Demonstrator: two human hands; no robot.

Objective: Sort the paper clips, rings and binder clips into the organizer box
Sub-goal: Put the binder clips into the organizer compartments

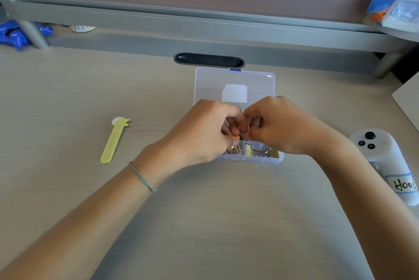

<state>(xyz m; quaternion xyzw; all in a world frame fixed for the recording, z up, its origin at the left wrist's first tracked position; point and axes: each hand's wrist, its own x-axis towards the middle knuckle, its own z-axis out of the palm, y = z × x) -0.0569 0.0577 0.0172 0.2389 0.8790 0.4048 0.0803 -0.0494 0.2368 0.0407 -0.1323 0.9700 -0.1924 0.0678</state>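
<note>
Left hand (205,131) and right hand (280,124) meet over open organizer box (263,160) mid-desk, fingertips together pinching small orange clip (237,137). Binder clips (261,152) in front-right compartment.

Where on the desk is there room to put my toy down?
Bare desk lies between the yellow stick and the left hand, and in front of the organizer box, between the two forearms. It is crowded where both hands meet over the box, and the right hand is near the white controller.
</note>
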